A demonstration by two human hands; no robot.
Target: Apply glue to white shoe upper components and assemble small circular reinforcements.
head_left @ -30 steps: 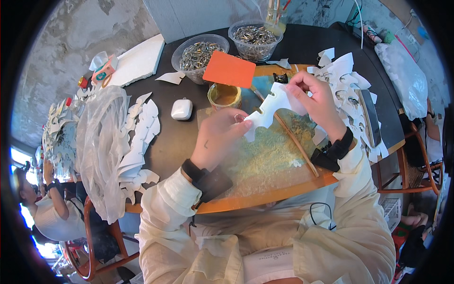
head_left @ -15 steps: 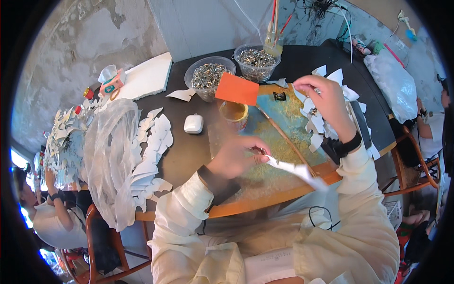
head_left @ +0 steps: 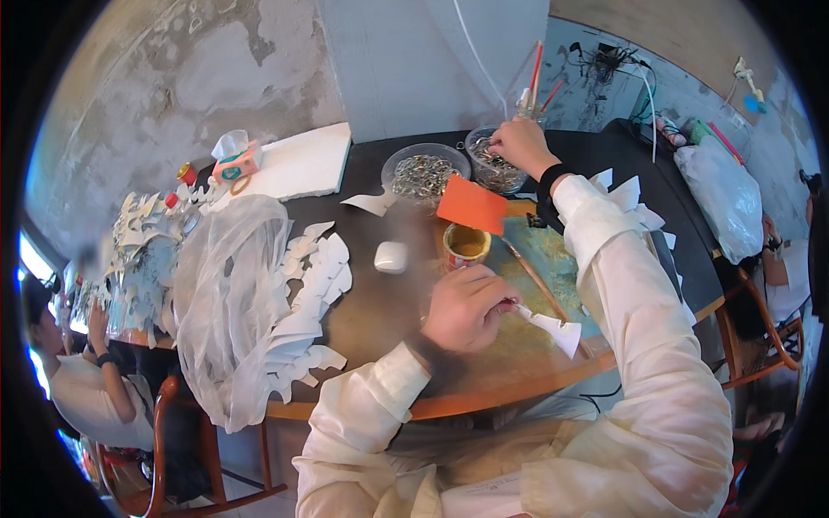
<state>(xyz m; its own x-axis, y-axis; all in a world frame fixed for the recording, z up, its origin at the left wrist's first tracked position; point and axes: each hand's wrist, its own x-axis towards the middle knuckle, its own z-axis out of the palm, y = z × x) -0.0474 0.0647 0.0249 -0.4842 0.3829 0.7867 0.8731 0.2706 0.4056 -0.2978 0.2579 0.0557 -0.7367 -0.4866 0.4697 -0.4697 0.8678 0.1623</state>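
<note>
Cutout of white sheet (head_left: 565,335) is pinched in the left grip (head_left: 466,309) near the front edge of the table (head_left: 378,298); the right grip (head_left: 522,145) reaches into a clear tub (head_left: 506,186) of metal rings (head_left: 494,173) by the back edge, its hold unclear.

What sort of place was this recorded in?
Probably a small handcraft workshop, judging by the table crowded with clear tubs of small metal pieces, overlapping white cut-outs, and an open pot of yellowish-brown stuff.
</note>
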